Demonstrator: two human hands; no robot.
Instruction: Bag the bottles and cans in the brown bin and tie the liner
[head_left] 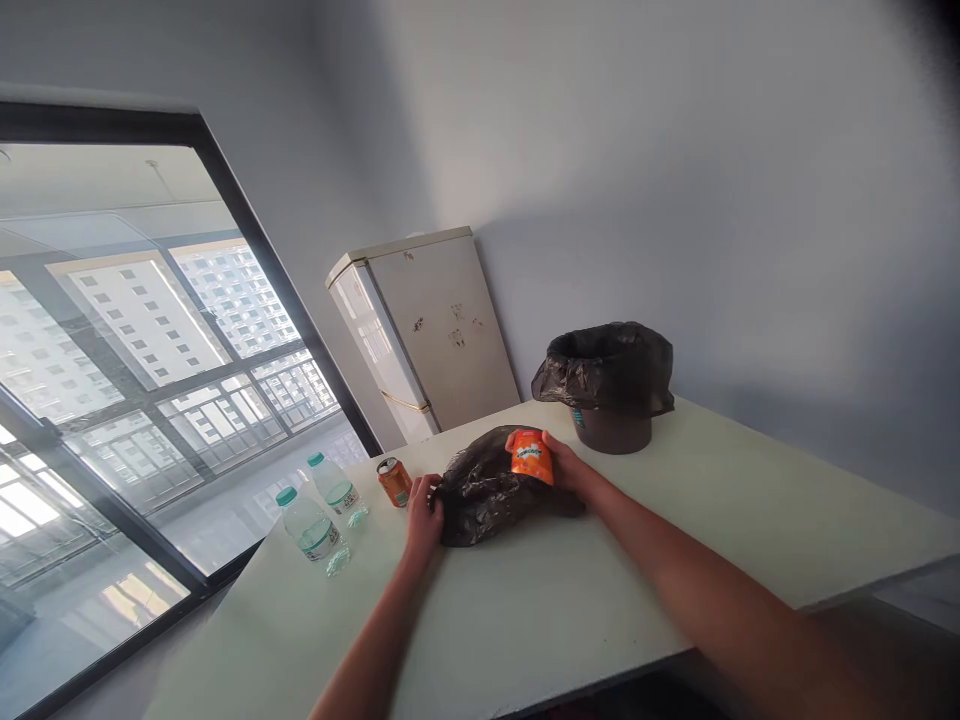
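Note:
A black plastic bag lies crumpled on the pale table in front of me. My left hand is closed on the bag's left edge. Over the bag's right side, my right hand grips an orange drink can, held tilted with its printed side toward me. Part of the bag shows behind and below this can. Just beyond my left hand stands a second orange can, upright on the table.
Two clear bottles with green caps, a nearer bottle and a farther bottle, stand at the left. A dark bin lined with a black bag is at the back right. Behind the table are a white fridge and a wall.

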